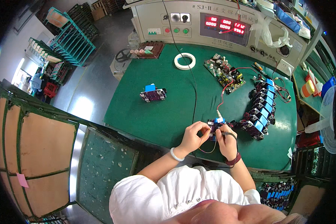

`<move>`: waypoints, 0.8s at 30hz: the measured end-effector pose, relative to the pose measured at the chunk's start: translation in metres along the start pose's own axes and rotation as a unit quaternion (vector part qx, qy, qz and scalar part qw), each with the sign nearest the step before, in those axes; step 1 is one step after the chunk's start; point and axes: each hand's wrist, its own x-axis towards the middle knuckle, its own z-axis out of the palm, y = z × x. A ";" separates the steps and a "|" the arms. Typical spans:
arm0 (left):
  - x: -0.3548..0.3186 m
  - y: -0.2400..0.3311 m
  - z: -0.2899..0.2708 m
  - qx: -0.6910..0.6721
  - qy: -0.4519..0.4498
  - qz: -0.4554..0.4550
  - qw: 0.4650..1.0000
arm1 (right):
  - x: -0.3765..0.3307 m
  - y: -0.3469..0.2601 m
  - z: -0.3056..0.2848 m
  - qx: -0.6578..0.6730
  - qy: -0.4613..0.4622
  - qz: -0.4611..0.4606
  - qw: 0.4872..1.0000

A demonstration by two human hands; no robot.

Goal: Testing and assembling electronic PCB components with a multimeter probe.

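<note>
A small dark circuit board (212, 126) with a blue component lies on the green bench in front of me, partly covered by my fingers. My left hand (195, 135) is at its left edge, thumb and fingers pinched together; what they hold is hidden. My right hand (227, 141) is closed over the board's right side on a slim black tool (228, 133) with a dark cord; its tip is hidden. A white connector (219, 118) on a red lead meets the board's far side. A thin looped wire (209, 152) hangs below the board between my hands.
Several similar boards with blue parts (263, 112) stand in a row at right. Another board (153, 94) sits at left. A larger circuit board (226, 74), a white tape roll (184, 61) and a test console (227, 28) are farther back. A black cable (193, 82) crosses the bench.
</note>
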 end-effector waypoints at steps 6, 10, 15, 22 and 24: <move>0.000 0.003 0.001 -0.003 0.001 -0.006 1.000 | 0.000 -0.002 -0.001 0.002 0.005 0.001 1.000; 0.000 0.002 0.000 0.000 -0.002 -0.008 1.000 | 0.000 -0.001 0.000 -0.006 0.003 0.001 1.000; 0.000 0.001 0.000 0.000 -0.002 -0.013 1.000 | 0.001 -0.001 0.000 -0.006 0.001 -0.006 1.000; -0.002 0.000 0.000 -0.010 0.000 -0.011 1.000 | -0.002 -0.001 0.000 0.001 0.005 0.011 1.000; -0.003 0.000 0.001 -0.015 -0.002 -0.016 1.000 | -0.003 0.000 0.001 -0.001 0.013 0.003 1.000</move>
